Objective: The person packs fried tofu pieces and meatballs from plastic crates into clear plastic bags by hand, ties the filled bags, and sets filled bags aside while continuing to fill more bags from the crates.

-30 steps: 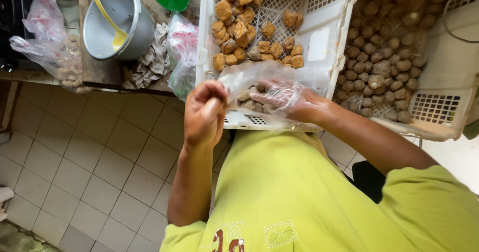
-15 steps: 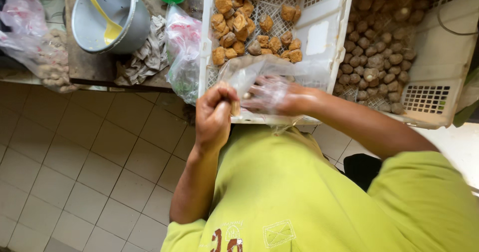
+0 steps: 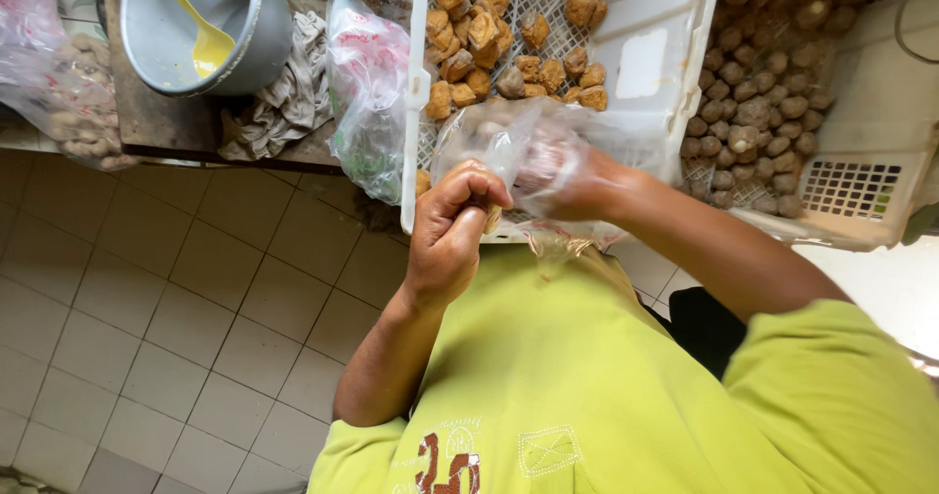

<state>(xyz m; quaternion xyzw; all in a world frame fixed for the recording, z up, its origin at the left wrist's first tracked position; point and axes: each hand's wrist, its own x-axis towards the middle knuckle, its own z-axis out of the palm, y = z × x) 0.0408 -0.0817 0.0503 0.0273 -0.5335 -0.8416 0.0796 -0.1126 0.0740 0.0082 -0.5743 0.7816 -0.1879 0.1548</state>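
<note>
The left hand is curled shut, pinching the edge of a clear plastic bag. The right hand is pushed inside the bag; its fingers are blurred by the film, so I cannot tell their grip. The bag lies sideways, long axis left to right, mouth toward the left hand, over the near rim of a white crate of brown fried pieces. A grey pot sits on the table.

Right hand blurred inside plastic bag
</note>
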